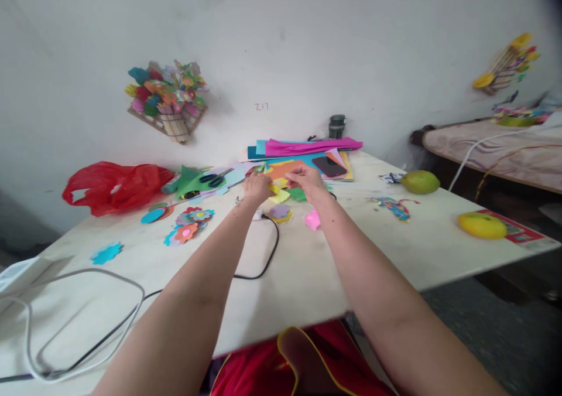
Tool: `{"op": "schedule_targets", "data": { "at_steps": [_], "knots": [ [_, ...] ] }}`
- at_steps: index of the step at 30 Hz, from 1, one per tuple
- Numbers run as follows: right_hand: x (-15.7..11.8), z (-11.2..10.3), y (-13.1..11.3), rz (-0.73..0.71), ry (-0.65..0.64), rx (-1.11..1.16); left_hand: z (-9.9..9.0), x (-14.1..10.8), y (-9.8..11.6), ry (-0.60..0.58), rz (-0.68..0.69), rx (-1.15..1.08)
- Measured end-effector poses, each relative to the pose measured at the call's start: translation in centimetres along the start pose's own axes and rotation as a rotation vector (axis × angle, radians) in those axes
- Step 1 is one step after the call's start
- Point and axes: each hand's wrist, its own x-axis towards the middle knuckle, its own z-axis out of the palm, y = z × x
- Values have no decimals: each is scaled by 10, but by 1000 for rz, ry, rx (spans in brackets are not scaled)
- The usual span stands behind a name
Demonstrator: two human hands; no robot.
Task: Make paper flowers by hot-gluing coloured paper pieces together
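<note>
Red clothing (246, 378) lay nearest. Black cable (278, 238) looped short of left grip (258, 187), scissors (213, 180) left of it; phone (330, 166) beyond right grip (306, 180). Either grip's closure: could not tell.

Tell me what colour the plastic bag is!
The bag is red; it shows best in the head view.

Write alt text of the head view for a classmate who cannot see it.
A person's bare left hand and right hand are close together near pale yellow paper pieces on a white table. Multicoloured flower-shaped paper cutouts and a crumpled red plastic bag lie to the left.
</note>
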Motion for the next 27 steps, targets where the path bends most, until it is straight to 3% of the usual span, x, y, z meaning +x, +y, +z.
{"op": "schedule_targets", "data": {
  "at_steps": [4,7,9,19,27],
  "knots": [
    [3,-6,2,-2,-2,4,2,12,4,-120,-54,-5],
    [3,-7,4,29,-33,-5,-3,18,4,-232,-14,-33],
    [2,-7,5,62,-46,-32,-7,19,1,-247,-1,-53],
    [-1,-2,13,58,-43,-128,-22,-9,-24,-48,-49,-380],
    [-3,5,15,84,-62,-232,-31,-41,-29,118,-67,-642]
  ]
}}
